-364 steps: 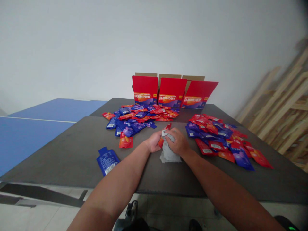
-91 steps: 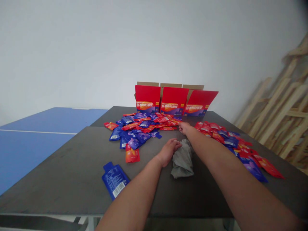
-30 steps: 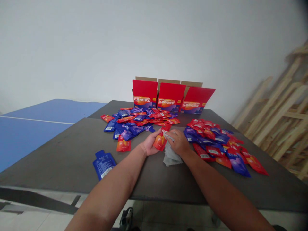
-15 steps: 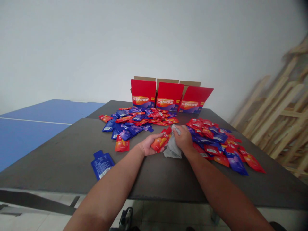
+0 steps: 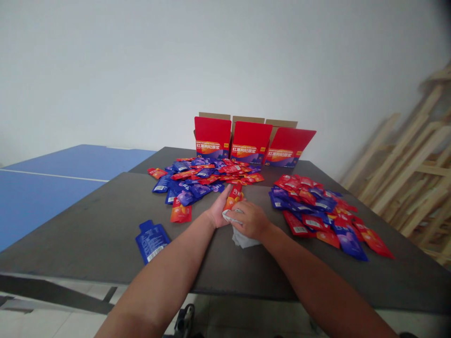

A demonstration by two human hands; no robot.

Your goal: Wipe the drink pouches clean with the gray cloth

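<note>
"How's the red pouch [image 5: 234,195] held?"
"Left hand [image 5: 220,210] clasped round it, right hand [image 5: 252,219] gripping a grey cloth [image 5: 244,240] against its near end."
"Which way does it point?"
"Long axis forward (leaning slightly right), far end toward the boxes [image 5: 251,141], over the dark table [image 5: 102,225]."

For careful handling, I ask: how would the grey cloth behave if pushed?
The grey cloth is probably floppy: it bunches in the right hand and its loose end looks crumpled. It looks thin, so likely light. Pushed, it would probably wrinkle rather than roll, showing no rounded shape.
</note>
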